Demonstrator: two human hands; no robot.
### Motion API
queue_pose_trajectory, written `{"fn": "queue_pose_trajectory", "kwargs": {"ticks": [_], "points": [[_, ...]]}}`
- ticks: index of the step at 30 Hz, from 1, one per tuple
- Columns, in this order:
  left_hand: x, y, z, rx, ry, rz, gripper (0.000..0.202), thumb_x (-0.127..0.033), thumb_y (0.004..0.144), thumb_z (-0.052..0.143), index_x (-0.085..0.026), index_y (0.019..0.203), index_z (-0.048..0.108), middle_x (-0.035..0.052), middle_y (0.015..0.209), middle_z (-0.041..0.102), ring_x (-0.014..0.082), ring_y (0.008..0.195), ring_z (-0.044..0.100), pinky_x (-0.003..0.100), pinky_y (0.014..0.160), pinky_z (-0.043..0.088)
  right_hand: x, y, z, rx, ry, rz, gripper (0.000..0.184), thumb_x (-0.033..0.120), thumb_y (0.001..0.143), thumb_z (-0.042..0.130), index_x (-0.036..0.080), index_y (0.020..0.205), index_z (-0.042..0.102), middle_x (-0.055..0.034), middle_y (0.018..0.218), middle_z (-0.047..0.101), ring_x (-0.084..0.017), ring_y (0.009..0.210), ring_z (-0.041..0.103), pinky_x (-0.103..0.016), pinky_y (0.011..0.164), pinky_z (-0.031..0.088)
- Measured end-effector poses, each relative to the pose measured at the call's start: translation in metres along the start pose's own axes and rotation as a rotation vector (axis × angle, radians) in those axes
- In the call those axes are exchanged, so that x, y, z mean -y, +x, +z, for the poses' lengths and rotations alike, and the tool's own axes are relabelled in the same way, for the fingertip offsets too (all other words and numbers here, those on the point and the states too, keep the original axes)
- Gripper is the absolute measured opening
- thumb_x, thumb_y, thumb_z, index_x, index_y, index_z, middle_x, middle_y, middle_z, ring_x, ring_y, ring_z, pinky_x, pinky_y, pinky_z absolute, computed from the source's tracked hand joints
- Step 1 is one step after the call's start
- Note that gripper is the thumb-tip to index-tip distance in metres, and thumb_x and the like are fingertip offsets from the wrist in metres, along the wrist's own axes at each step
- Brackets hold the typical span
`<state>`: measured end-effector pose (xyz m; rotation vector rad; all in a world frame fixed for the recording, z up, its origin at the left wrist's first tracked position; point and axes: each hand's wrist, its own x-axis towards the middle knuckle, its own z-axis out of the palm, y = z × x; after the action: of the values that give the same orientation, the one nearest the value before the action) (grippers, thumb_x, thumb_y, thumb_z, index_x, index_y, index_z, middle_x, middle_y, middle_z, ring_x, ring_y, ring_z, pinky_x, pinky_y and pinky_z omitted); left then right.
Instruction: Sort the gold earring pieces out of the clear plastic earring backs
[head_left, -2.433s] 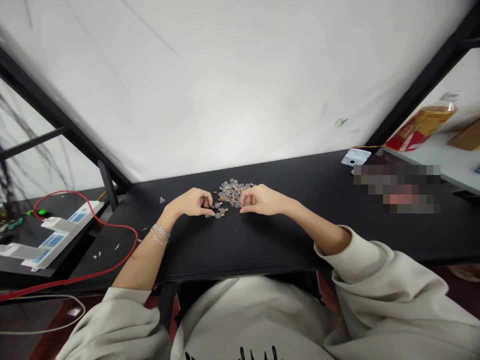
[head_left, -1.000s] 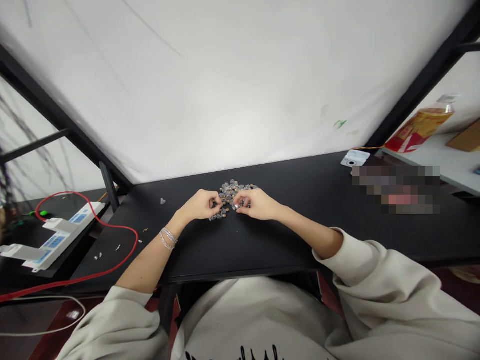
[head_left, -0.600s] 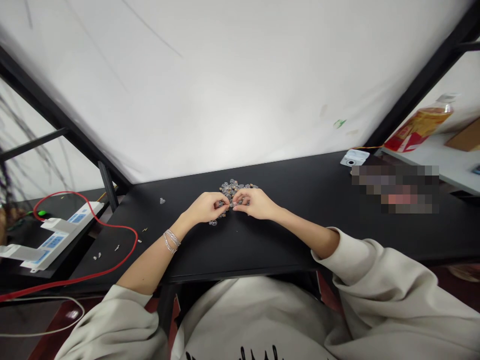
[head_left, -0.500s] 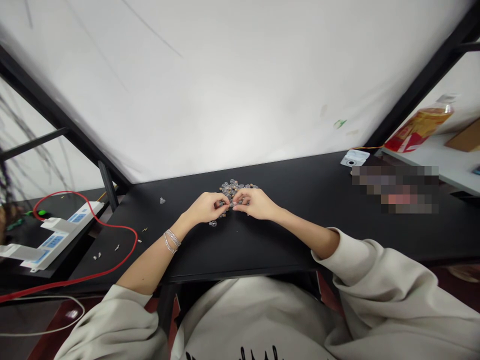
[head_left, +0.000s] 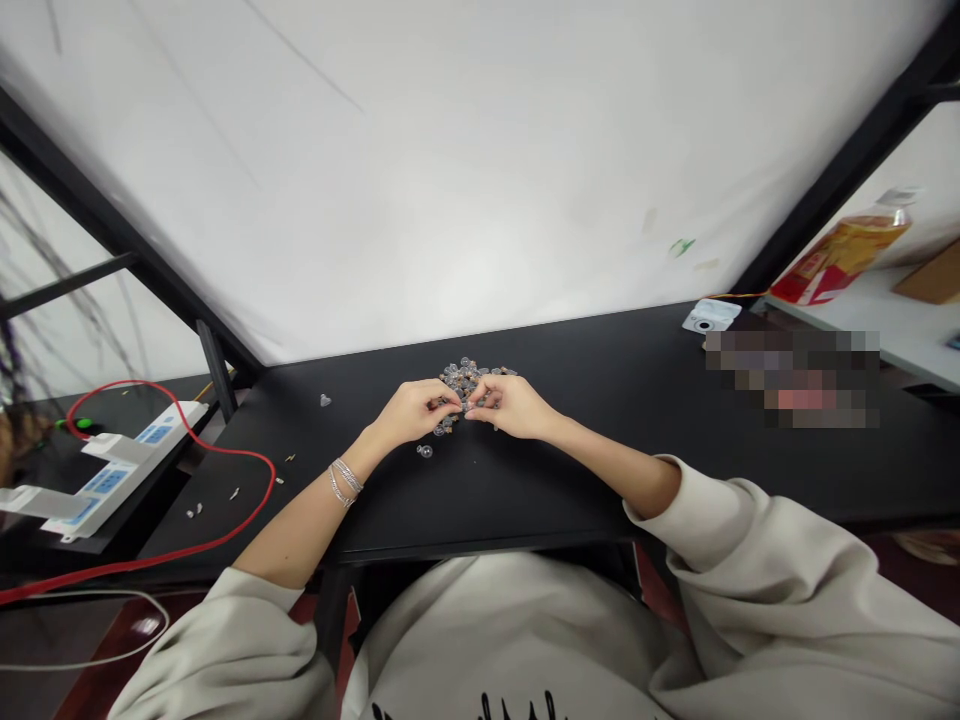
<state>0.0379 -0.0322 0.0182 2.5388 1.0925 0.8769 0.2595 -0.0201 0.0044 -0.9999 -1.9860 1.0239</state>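
Observation:
A heap of small clear, bulb-like pieces with brownish bits (head_left: pixel 463 375) lies on the black table (head_left: pixel 570 480). Over its near side my two hands meet, fingertips almost touching. My left hand (head_left: pixel 415 408), a silvery bracelet on its wrist, is closed in a pinch. My right hand (head_left: pixel 514 406) is pinched too, on a tiny clear piece (head_left: pixel 466 406) between the hands. What the left fingertips hold is too small to make out. One loose clear piece (head_left: pixel 425 451) lies just below my left hand, and another (head_left: pixel 325 400) sits farther left.
On the left are a white power strip (head_left: pixel 127 470) and a looping red cable (head_left: pixel 247 455), with small scraps near it. At the back right stands a small white camera-like device (head_left: pixel 711 317) beside a blurred patch. A bottle (head_left: pixel 844 255) rests on a side shelf.
My left hand has shifted slightly up, leaving the loose clear piece below it more exposed. My right hand stays nearly in place, still pinched.

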Motion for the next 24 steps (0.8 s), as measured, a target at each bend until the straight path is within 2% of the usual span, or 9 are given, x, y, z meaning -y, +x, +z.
{"fn": "queue_pose_trajectory", "kwargs": {"ticks": [4,11,19,24], "points": [[-0.002,0.0,0.0,-0.007,0.017,0.01,0.014,-0.029,0.091,0.064,-0.019,0.087,0.073,0.003,0.085,0.072,0.009,0.06,0.057,0.022,0.062,0.045,-0.002,0.0,0.001,-0.003,0.015,-0.009,0.026,0.036,0.07,0.077,0.015,0.077,0.063,-0.0031,0.075,0.069,-0.011,0.06,0.06,-0.022,0.056,0.044],[-0.001,-0.001,0.001,-0.042,0.037,0.011,0.016,-0.03,0.091,0.063,-0.019,0.084,0.073,0.0029,0.081,0.072,0.0096,0.059,0.056,0.022,0.061,0.045,-0.008,0.001,0.007,0.022,0.146,0.089,0.036,0.045,0.07,0.077,0.016,0.081,0.058,-0.0004,0.063,0.063,-0.011,0.05,0.057,-0.022,0.047,0.042],[0.002,-0.001,0.005,-0.094,0.003,0.031,0.011,-0.026,0.088,0.067,-0.018,0.083,0.072,0.0019,0.08,0.072,0.0085,0.057,0.055,0.021,0.058,0.044,-0.003,-0.003,0.008,-0.048,0.085,0.026,0.031,0.04,0.071,0.076,0.016,0.077,0.059,-0.0006,0.066,0.064,-0.011,0.055,0.056,-0.023,0.053,0.042],[0.002,-0.002,0.007,-0.139,0.02,0.033,0.01,-0.026,0.089,0.066,-0.019,0.084,0.072,0.0025,0.084,0.074,0.0104,0.065,0.063,0.022,0.063,0.048,-0.008,-0.002,0.011,-0.08,0.06,0.037,0.031,0.043,0.074,0.074,0.017,0.079,0.059,0.0004,0.063,0.063,-0.011,0.052,0.055,-0.023,0.052,0.042]]}}
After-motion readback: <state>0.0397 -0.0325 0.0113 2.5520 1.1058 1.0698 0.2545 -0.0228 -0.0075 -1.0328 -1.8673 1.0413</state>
